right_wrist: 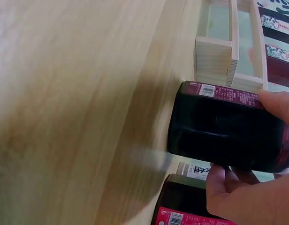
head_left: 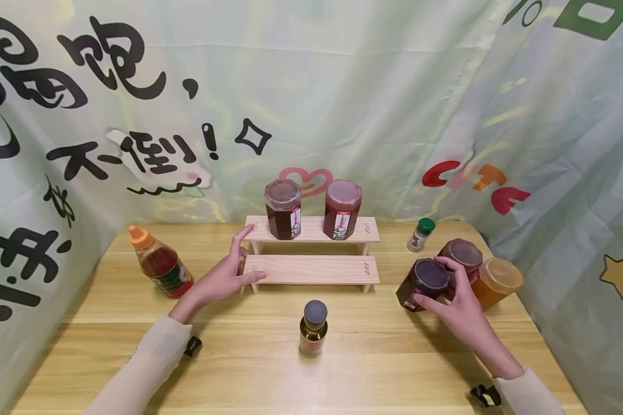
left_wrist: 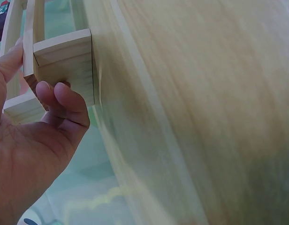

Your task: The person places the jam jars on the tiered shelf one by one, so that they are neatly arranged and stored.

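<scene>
Tabletop [head_left: 363, 328] gap, shelf [head_left: 311, 270] to held jar [head_left: 424, 282]

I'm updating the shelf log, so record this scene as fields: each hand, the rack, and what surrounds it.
left hand: holds rack by its left end
right hand: grips dark jar
upper tier: left jar, right jar
right of rack: green-capped bottle, rear jar, amber jar
left of rack: squeeze bottle
in front of rack: grey-capped bottle

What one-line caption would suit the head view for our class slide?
Left fingers touch a wooden stand with two jars on its upper step; right fingers grip a dark jar.
</scene>
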